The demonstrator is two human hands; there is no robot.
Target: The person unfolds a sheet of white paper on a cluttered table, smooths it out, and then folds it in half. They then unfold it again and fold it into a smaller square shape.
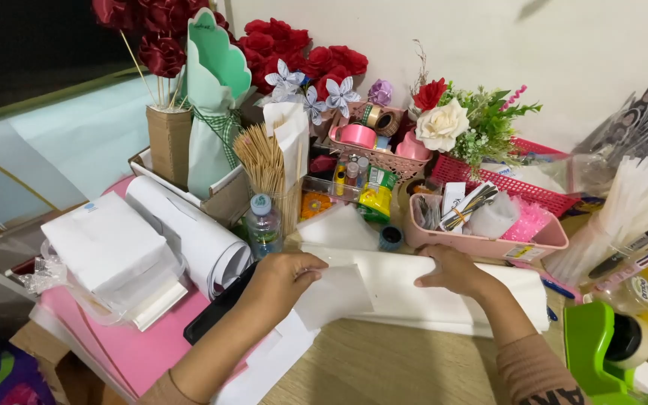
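Wooden table (384,371), light grain, bare only at the near edge. Across the middle, a folded stack of white tissue paper (444,296), lying flat. At left, pink sheets (136,349) under a bagged pile of white paper (106,255) and a thick white paper roll (189,232). Just beside the roll, a dark flat case (215,311) and a small water bottle (264,225) (upright, cap on). Behind the tissue, a pink plastic tray (481,240); further back, a red basket (511,184). At the right near corner, a green tape dispenser (601,352).
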